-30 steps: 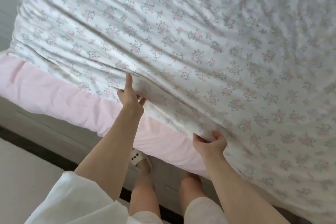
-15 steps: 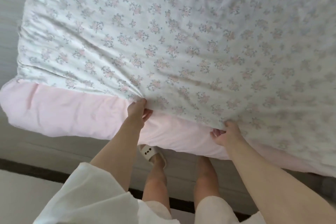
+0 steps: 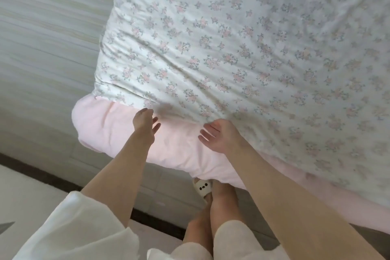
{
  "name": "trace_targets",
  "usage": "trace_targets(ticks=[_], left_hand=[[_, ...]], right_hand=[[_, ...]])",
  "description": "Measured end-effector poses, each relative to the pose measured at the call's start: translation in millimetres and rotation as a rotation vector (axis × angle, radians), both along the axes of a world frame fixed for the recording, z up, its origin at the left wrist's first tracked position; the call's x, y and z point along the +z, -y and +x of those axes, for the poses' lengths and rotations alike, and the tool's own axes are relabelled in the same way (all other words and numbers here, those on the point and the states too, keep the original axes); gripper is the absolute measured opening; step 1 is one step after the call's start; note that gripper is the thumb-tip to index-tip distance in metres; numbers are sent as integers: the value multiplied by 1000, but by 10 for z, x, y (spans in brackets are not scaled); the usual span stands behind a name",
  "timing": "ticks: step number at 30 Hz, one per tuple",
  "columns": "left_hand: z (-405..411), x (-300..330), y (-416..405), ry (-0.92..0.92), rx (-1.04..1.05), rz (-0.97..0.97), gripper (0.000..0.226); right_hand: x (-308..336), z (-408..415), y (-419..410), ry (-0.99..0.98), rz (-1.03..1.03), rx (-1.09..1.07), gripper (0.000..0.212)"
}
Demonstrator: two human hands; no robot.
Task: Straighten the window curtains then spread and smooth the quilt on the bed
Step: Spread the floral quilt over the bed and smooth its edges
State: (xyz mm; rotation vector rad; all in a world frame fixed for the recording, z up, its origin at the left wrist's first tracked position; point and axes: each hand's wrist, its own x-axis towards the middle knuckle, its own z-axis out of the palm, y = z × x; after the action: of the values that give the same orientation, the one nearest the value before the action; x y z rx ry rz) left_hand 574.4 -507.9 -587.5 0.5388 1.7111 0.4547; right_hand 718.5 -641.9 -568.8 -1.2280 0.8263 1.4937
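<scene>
Quilt (image 3: 242, 53), white with small pink and grey flower sprigs, lies spread across the bed from about 7 o'clock up to 1 o'clock in the head view, its pink underside or border (image 3: 118, 133) rolled out along the near edge and bulging at the corner toward 9 o'clock. A person stands at the bedside with both arms reaching forward. The left hand (image 3: 145, 124) hovers over the pink edge with fingers (image 3: 155, 121) loosely straight and holding nothing; the right hand (image 3: 219, 135), just beside it at 5 o'clock of the corner, is likewise slack-fingered and empty, palm turned inward. The spreading looks largely done, since the cloth covers the visible mattress. Smoothing appears to remain: long creases fan from the near corner toward the centre, and the pink edge sits lumpy. No curtains show here, so that part cannot be judged. A slipper (image 3: 202, 188) peeks out below the overhang.
</scene>
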Motion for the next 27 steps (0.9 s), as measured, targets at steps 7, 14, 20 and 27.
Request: trace_targets(ticks=[7,14,20,27], left_hand=[[-133,76,-812,103,100,-114,33],[-151,-123,-1662,-189,100,5,14],[-337,-297,-2123,-77,154,-305,51],[-501,-220,-2456,225,282,-472,64]], right_hand=[[-147,-307,-718,-120,-94,-180,13],[-196,-528,-1379,-150,-163,-356,16],[-257,-783,-1652,-198,-51,-515,28],[-212,-895,-1928,-39,37,-720,36]])
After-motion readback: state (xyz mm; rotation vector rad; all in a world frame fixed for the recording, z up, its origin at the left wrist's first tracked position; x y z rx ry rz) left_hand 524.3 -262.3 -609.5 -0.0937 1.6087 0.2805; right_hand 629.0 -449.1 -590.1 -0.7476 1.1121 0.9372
